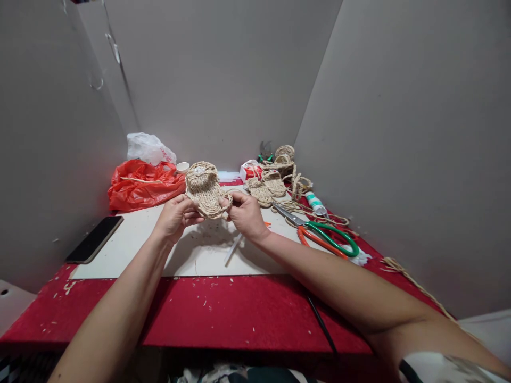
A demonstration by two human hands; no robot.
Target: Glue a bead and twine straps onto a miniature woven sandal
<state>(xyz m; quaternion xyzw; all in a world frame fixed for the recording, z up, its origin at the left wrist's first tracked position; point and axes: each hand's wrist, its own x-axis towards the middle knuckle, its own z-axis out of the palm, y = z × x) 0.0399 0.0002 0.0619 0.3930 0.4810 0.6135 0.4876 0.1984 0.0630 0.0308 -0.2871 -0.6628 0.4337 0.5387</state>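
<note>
Beige slipper (205, 196) clamped in left hand (175, 217) and right hand (248, 217), some fingers apparently hidden.

And here's the slipper (208, 199), straw-coloured and tightly woven, held up clear of the bench (191, 314) and showing against the middle of its far edge! It's tilted, the rounded end with its raised band (198, 186) up and away, a small whitish cluster (200, 171) on top, the other end nearer and lower, with a cord loop (229, 196) poking out on the right.
</note>
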